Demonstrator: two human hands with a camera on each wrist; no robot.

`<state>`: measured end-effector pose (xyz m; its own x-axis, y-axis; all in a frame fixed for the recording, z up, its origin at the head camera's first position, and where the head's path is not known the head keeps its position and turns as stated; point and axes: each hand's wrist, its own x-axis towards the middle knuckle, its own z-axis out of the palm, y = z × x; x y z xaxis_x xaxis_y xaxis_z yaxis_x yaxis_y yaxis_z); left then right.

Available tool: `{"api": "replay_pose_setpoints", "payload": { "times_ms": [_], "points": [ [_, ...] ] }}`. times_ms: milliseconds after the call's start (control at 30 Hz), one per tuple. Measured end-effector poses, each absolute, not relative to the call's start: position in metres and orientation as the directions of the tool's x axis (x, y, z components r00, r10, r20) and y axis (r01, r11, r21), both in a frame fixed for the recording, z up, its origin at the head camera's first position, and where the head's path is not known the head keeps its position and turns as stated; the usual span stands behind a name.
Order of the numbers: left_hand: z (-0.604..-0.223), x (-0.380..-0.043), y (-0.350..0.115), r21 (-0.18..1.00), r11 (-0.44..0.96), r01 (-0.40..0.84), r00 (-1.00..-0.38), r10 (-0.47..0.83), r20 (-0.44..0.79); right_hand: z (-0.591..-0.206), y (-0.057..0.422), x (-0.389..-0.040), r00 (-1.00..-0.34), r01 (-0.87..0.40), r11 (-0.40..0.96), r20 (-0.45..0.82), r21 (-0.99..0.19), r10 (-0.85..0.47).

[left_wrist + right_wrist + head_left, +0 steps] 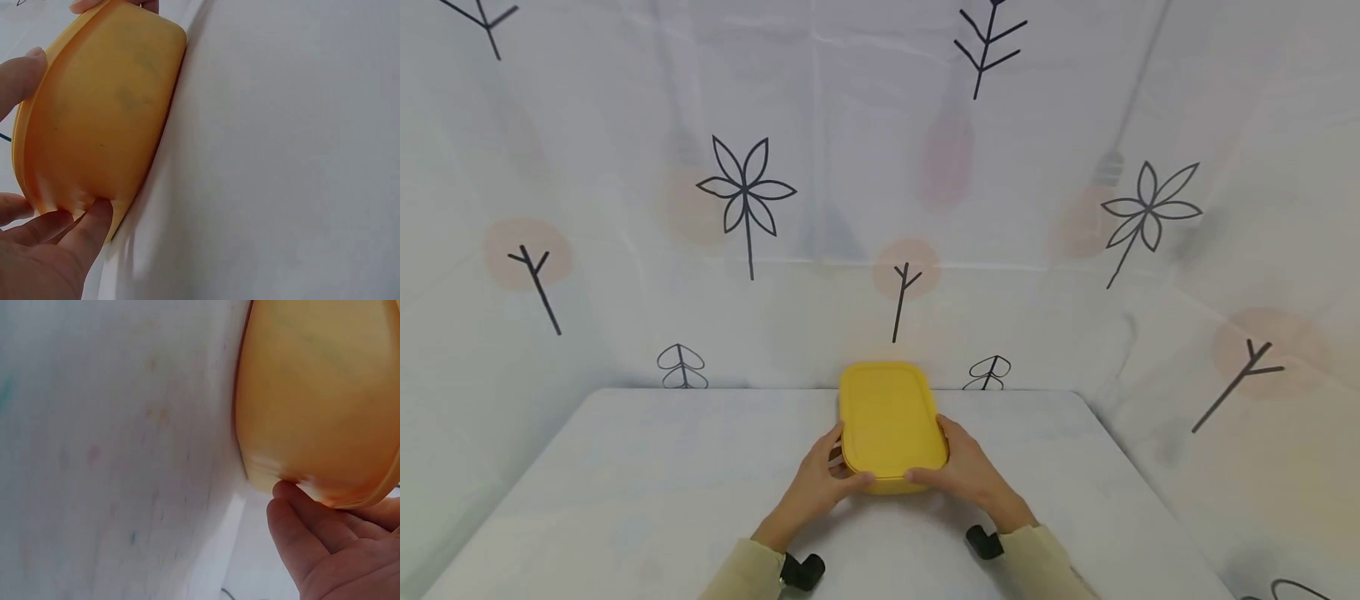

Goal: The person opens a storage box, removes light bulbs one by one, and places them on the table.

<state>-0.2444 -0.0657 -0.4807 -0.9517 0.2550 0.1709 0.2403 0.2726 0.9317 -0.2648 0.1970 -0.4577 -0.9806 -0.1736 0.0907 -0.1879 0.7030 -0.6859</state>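
Note:
A yellow plastic box (891, 417) with a rounded, closed lid sits near the far edge of the white table, between both hands. My left hand (816, 479) grips its left side, thumb at the near lid edge. On the opposite side my right hand (970, 471) holds it the same way, its thumb also at the near edge. In the left wrist view, the left fingers (87, 240) press against the smooth side wall of the box (112, 106). The right wrist view shows the right fingers (312, 519) touching the other side. The box's contents are hidden by the lid.
The white table (662, 483) spreads out on both sides of the box. Behind it hangs a pale cloth backdrop (850, 208) with printed flowers and twigs, close to the table's far edge. Black wrist devices (805, 572) stick out by the sleeves.

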Motion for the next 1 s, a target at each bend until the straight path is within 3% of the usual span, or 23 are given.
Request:
{"api": "replay_pose_setpoints", "payload": {
  "times_ms": [1000],
  "points": [
    [-0.466, -0.231, -0.103, 0.954, 0.249, 0.168, -0.974, 0.188, 0.122, -0.459, 0.153, -0.262, -0.971, -0.232, 0.689, 0.126, -0.687, -0.201]
  ]
}}
